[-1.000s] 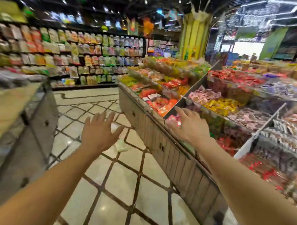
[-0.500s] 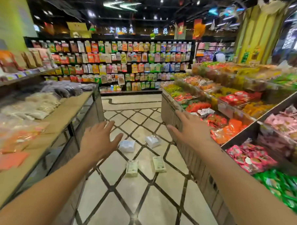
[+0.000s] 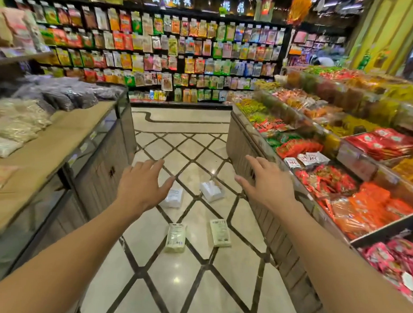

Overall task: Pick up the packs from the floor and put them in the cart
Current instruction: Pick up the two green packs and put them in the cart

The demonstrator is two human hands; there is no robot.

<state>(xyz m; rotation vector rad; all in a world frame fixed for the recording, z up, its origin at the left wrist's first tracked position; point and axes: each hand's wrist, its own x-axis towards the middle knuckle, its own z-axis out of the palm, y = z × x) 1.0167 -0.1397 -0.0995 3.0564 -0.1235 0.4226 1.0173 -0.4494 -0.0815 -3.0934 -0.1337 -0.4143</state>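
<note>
Four packs: lie on the floor [image 3: 190, 288] of a shop aisle, all beyond the hands and none touched.
Left white pack [image 3: 173, 197]: flat on the tiles, its near-left corner hidden behind the left hand's thumb side as seen from the head camera.
Right white pack [image 3: 211, 191]: just right of the left white pack and a little farther up the aisle, tilted, lying apart from it.
Left green pack [image 3: 176, 237]: pale green, lengthwise along the aisle, nearer the camera than the left white pack.
Right green pack [image 3: 220, 232]: pale green, beside the left green pack on its right, with a strip of bare tile between them.
Left hand [image 3: 140, 184]: stretched forward palm down, fingers spread wide, empty, held in the air above the floor near the left white pack.
Right hand [image 3: 266, 182]: stretched forward palm down, fingers spread wide, empty, held right of the right white pack and beside the bin counter.
Bin counter [image 3: 254, 172]: runs along the right of the packs, its bins heaped with red, orange, green and pink snack bags.
Left counter [image 3: 59, 140]: runs along the left of the packs, topped with clear bags of pale and dark goods.
Back wall rack [image 3: 158, 52]: at the aisle's far end beyond the packs, hung with rows of coloured packets.
Cart: none in view.
</note>
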